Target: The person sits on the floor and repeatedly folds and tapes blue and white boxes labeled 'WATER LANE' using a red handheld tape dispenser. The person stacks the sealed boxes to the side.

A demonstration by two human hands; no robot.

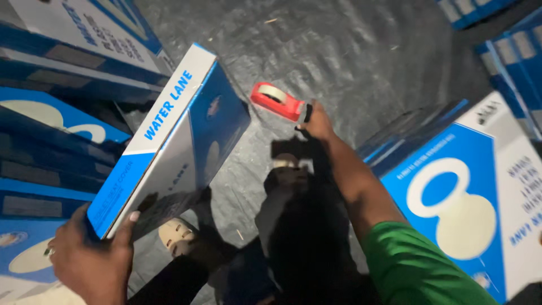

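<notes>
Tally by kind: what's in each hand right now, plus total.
Left hand: blue-and-white flat box: 1
Right hand: red tape dispenser: 1
Total held: 2
More blue-and-white boxes are stacked around; cropped and overlapping, so not counted.

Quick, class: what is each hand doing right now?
Left hand: closed on the corner of a blue-and-white box.
Right hand: closed on a red tape dispenser.
</notes>
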